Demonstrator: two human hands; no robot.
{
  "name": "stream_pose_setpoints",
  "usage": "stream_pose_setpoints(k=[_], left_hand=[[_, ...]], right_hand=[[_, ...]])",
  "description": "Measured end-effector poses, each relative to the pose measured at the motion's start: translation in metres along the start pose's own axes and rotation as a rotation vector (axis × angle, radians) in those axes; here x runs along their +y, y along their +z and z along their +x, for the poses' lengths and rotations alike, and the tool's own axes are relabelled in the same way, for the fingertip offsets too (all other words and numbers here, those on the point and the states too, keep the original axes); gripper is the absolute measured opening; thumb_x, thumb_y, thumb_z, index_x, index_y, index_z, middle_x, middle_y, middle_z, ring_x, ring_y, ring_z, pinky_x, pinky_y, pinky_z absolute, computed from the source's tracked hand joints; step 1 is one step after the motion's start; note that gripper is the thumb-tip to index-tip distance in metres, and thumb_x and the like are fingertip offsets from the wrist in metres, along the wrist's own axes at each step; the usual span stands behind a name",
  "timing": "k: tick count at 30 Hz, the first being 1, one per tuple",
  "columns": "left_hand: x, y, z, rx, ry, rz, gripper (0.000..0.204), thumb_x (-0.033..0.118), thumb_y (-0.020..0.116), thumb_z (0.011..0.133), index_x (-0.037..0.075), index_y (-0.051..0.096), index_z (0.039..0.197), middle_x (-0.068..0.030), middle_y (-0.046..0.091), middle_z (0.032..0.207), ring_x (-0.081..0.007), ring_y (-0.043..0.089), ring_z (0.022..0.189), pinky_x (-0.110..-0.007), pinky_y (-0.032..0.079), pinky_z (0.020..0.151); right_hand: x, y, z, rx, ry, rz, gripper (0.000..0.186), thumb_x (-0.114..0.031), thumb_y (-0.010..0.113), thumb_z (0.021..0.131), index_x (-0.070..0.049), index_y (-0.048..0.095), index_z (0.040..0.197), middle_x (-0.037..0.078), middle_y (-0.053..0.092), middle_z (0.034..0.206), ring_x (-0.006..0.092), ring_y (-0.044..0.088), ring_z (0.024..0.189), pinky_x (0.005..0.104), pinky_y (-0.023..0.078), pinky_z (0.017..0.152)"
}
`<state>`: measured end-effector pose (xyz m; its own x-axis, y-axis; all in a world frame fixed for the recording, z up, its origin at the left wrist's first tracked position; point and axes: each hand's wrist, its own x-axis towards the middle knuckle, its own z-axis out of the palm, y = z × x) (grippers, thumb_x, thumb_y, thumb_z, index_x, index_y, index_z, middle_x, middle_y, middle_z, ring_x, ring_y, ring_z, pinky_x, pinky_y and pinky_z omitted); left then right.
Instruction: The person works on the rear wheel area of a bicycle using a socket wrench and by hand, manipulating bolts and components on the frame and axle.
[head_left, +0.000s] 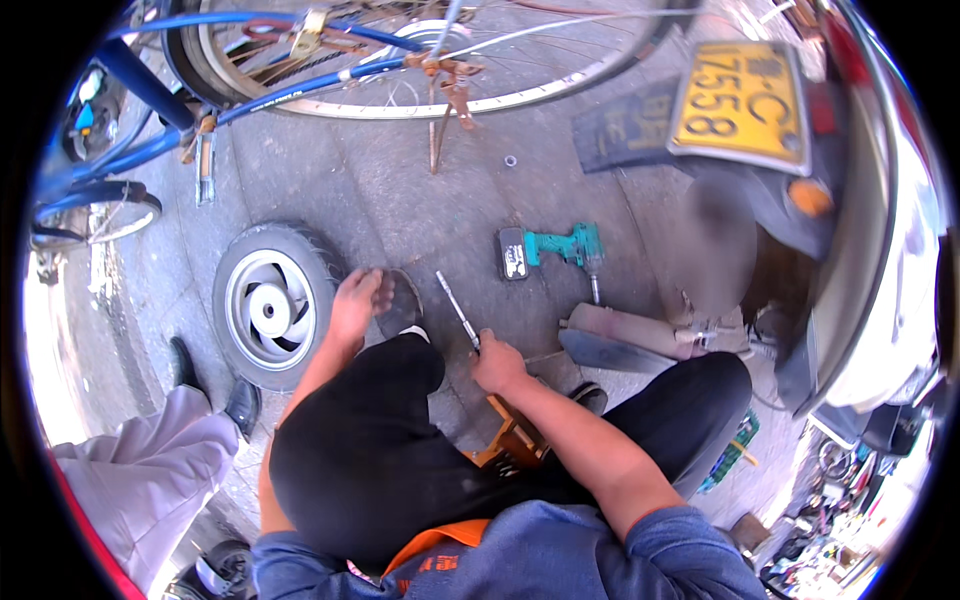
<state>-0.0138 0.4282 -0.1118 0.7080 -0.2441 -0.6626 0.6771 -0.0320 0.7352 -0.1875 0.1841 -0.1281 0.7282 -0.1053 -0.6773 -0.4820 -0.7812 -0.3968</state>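
My right hand (498,362) is closed around the near end of a slim silver metal rod (457,307), which points forward and slightly left over the paving. My left hand (362,298) hovers by my shoe, between it and a scooter wheel (268,309); its fingers are loosely bent and apart, with nothing seen in them. The wheel has a black tyre and a silver spoked rim, and lies flat on the ground. A teal cordless impact driver (560,248) with a socket bit lies ahead of my right hand. A small nut or ring (510,160) lies farther off.
A blue bicycle (300,90) fills the far left. To the right stands a scooter with a yellow plate (740,108) and a grey exhaust muffler (640,335). Another person's legs (150,470) are at left. Several loose parts (850,520) crowd the lower right.
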Motion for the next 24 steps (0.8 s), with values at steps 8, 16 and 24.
stream_pose_setpoints(k=[8, 16, 24], left_hand=[[0.041, -0.032, -0.113, 0.236, 0.007, -0.196, 0.037, 0.026, 0.056, 0.103, 0.000, 0.062, 0.128, -0.0090, 0.068, 0.108, -0.0205, 0.064, 0.093, -0.036, 0.053, 0.081], [0.243, 0.080, -0.230, -0.061, 0.577, 0.024, 0.045, 0.034, 0.056, 0.108, 0.000, 0.061, 0.137, -0.0148, 0.070, 0.125, -0.0256, 0.065, 0.118, -0.041, 0.049, 0.104], [0.186, 0.185, -0.225, -0.159, 0.803, 0.678, 0.039, 0.040, 0.060, 0.104, 0.008, 0.070, 0.125, -0.0145, 0.071, 0.118, -0.0290, 0.067, 0.114, -0.044, 0.052, 0.096]], right_hand=[[0.003, -0.050, -0.037, -0.073, -0.227, -0.019, 0.038, -0.031, 0.064, 0.098, -0.004, 0.065, 0.124, 0.026, 0.071, 0.121, 0.0434, 0.066, 0.118, 0.0517, 0.052, 0.101], [0.008, -0.232, -0.133, 0.206, -0.411, -0.297, 0.042, -0.032, 0.064, 0.100, -0.005, 0.060, 0.132, 0.022, 0.068, 0.130, 0.0400, 0.065, 0.122, 0.0510, 0.051, 0.104], [0.015, -0.278, -0.195, 0.223, -0.373, -0.124, 0.036, -0.023, 0.069, 0.096, -0.003, 0.065, 0.127, 0.022, 0.071, 0.118, 0.0389, 0.069, 0.109, 0.0471, 0.054, 0.093]])
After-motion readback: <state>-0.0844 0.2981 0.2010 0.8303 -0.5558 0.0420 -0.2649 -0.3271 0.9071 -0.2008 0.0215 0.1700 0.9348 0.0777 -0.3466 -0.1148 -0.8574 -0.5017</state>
